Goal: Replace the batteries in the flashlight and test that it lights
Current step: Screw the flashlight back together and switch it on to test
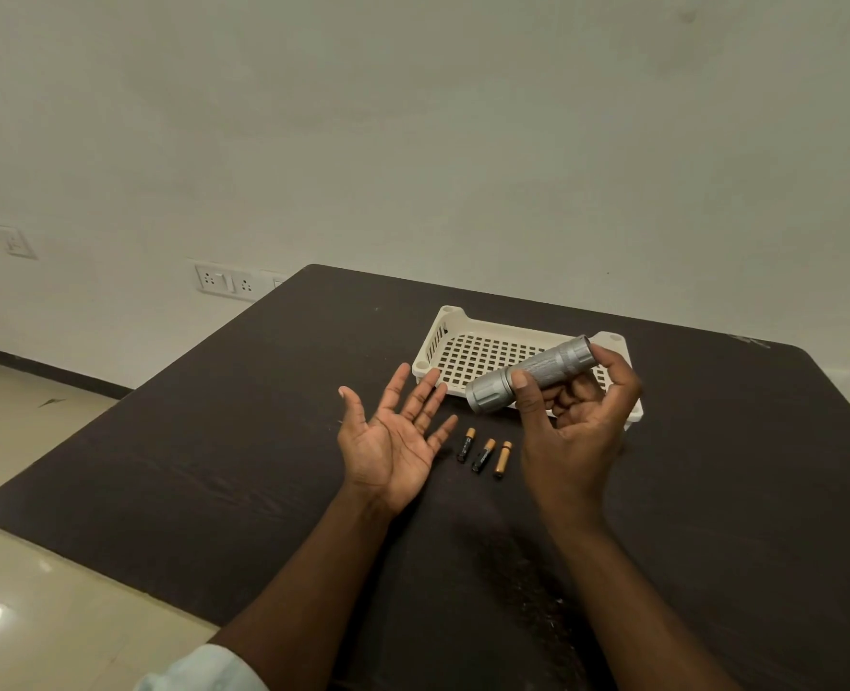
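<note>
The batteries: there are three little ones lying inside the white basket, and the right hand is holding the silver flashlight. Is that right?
Not quite. The head view shows the three batteries lying on the dark table, in front of the white basket, not inside it. The rest is right: the right hand holds the silver flashlight.

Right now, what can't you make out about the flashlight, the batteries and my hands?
- Silver metal flashlight, head view: the right hand covers its underside, and the lens faces away, so whether it is lit is hidden.
- Three small batteries on the dark table: labels too small to read.
- White slotted plastic tray: right part hidden behind flashlight and hand.
</note>
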